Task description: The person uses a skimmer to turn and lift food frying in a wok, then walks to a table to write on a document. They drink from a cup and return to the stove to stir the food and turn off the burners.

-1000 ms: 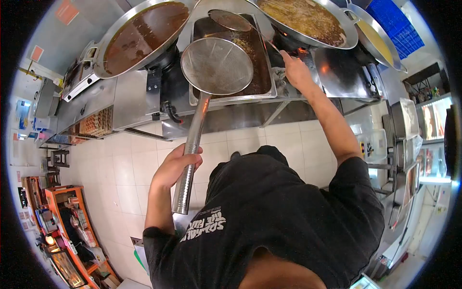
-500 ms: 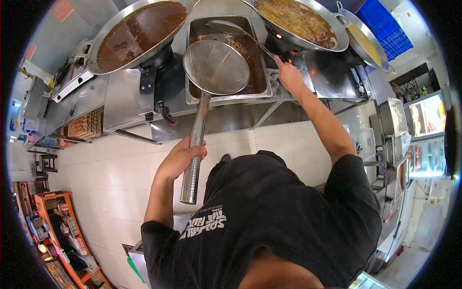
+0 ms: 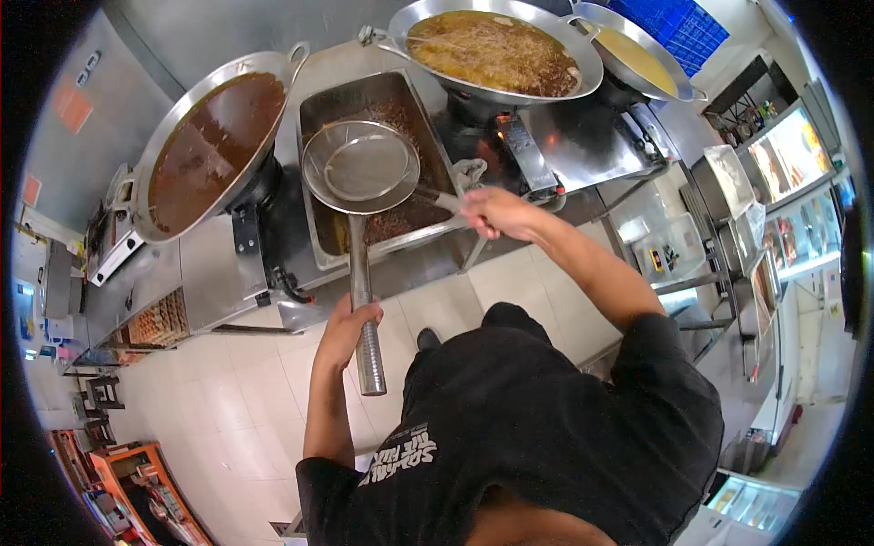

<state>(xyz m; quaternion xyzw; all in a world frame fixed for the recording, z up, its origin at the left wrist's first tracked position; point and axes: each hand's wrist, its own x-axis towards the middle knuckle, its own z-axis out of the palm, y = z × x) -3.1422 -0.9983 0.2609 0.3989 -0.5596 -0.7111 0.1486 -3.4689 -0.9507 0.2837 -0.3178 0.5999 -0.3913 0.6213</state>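
Observation:
My left hand (image 3: 350, 329) grips the metal handle of a large round mesh strainer (image 3: 339, 187), held over a rectangular metal tray (image 3: 443, 173) with dark brown bits in it. Inside the strainer's rim rests the round head of a second utensil (image 3: 369, 166), apparently mesh too. Its handle runs right to my right hand (image 3: 492, 214), whose fingers are closed round the end. Left of the tray is a wok of dark brown liquid (image 3: 214, 150). Behind and to the right of the tray sits a wok of bubbling yellow-brown oil (image 3: 492, 55).
A third wok with yellow liquid (image 3: 637, 65) stands at the back right, near a blue crate (image 3: 678, 32). Burner controls (image 3: 526, 155) line the steel counter. Egg trays (image 3: 159, 323) sit on a shelf below left. Metal pans and a lit display fridge (image 3: 787, 159) are at right.
My right hand has brought its utensil left and down, from the tray's back to the strainer. The camera view has turned, shifting the woks left.

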